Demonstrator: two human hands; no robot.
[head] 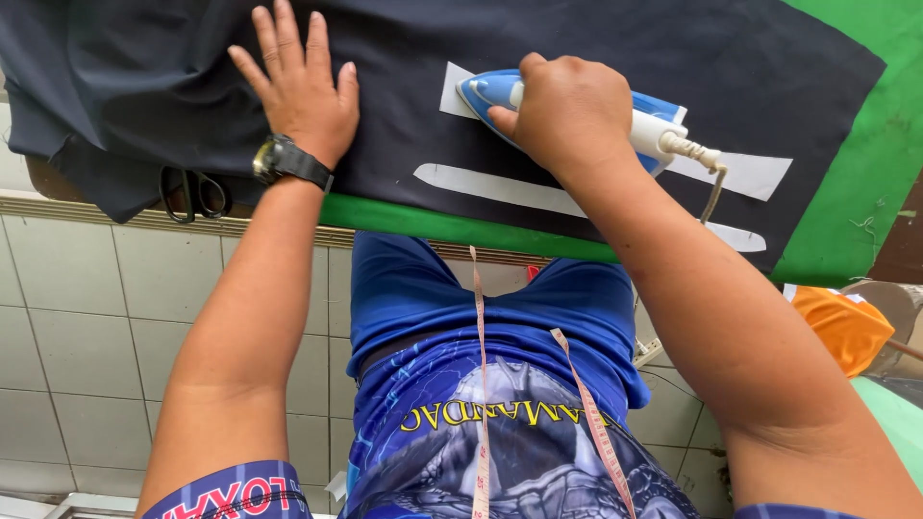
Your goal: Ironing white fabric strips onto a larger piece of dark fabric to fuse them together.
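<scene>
Two hands: right hand (pixel 567 111) clasps blue iron (pixel 577 115); left hand (pixel 300 86) flat, fingers spread, on dark fabric (pixel 404 58).

Pale square floor tiles (pixel 67 327) with dark grout; green-covered table (pixel 856 183); even daylight.

In front of you stands a board covered in green cloth (pixel 865 163), its near edge showing as a green strip. A dark navy fabric (pixel 596 38) lies spread over most of it and droops off the left end. White strips (pixel 500 187) lie on that fabric, and a blue and white iron (pixel 490 91) sits on one. Black scissors (pixel 192 192) hang at the left edge.
</scene>
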